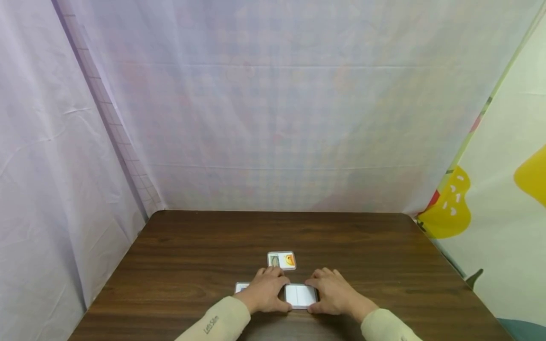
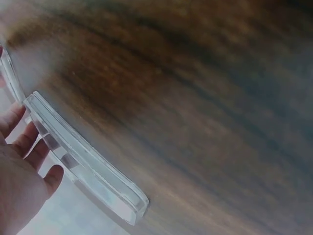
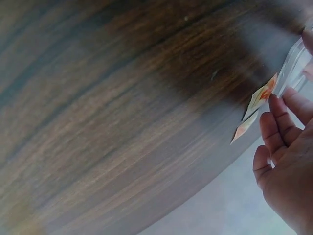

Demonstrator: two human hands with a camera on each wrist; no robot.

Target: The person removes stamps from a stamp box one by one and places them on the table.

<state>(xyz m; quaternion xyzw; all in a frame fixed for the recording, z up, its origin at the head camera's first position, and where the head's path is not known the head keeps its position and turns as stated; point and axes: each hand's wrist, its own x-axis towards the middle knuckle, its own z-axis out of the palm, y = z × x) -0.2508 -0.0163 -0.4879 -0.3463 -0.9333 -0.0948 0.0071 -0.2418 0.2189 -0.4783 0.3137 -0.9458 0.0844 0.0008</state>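
A white rectangular case (image 1: 300, 296) with clear edges and a line down its middle lies at the front of the table. My left hand (image 1: 265, 290) grips its left end, thumb at the near edge and fingers at the far edge. On the right end, my right hand (image 1: 334, 291) holds it the same way. Just beyond the left hand lies a clear case with a picture and an orange print (image 1: 281, 261). Another case (image 1: 241, 287) is mostly hidden behind the left hand. In the left wrist view, a clear case (image 2: 88, 156) lies beside the left fingers.
The dark wood-grain table (image 1: 192, 251) ends at a pale hanging cloth (image 1: 273, 118) at the back. More cloth hangs at left and right. Flat orange-printed pieces (image 3: 260, 98) show near the right fingers in the right wrist view.
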